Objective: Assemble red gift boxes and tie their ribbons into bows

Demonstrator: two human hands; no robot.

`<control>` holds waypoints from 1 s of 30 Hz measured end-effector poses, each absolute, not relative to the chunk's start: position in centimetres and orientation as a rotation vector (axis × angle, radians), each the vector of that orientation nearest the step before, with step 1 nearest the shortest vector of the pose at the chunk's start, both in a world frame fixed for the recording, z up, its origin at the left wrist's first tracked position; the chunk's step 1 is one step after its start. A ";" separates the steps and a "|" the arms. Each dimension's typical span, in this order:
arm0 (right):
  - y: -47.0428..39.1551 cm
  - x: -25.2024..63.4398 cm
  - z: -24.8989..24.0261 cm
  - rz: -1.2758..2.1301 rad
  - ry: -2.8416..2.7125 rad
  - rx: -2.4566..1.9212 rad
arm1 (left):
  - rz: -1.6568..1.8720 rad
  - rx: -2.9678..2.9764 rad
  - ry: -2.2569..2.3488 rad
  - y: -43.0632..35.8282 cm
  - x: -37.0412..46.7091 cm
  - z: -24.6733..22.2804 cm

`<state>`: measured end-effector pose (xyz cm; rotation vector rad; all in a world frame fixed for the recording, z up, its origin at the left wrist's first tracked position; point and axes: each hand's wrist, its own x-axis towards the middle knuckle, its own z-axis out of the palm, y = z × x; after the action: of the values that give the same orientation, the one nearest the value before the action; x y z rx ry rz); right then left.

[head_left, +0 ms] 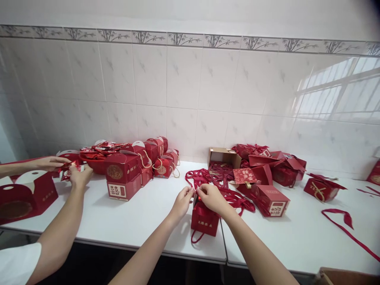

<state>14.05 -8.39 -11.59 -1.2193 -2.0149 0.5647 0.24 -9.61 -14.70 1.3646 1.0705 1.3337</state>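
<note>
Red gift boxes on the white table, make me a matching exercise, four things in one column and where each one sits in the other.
Things:
1. small red box
2. brown carton
3. loose red ribbon
4. co-worker's hands

Places:
A. far left of the table, at small red packets
B. against the tiled wall, open
C. at the table's front edge, under the person's left hand and right hand
D. lying alone on the right of the table

Pairs: 1-C, 2-B, 3-D, 4-A
</note>
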 end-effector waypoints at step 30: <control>-10.1 20.1 -16.8 0.597 -1.592 -1.401 | 1.163 1.596 1.191 -7.8 -0.4 -15.5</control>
<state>20.05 -10.14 -16.78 -1.4008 -1.5921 0.5965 -0.37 -7.84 -15.49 1.5958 1.1905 1.1627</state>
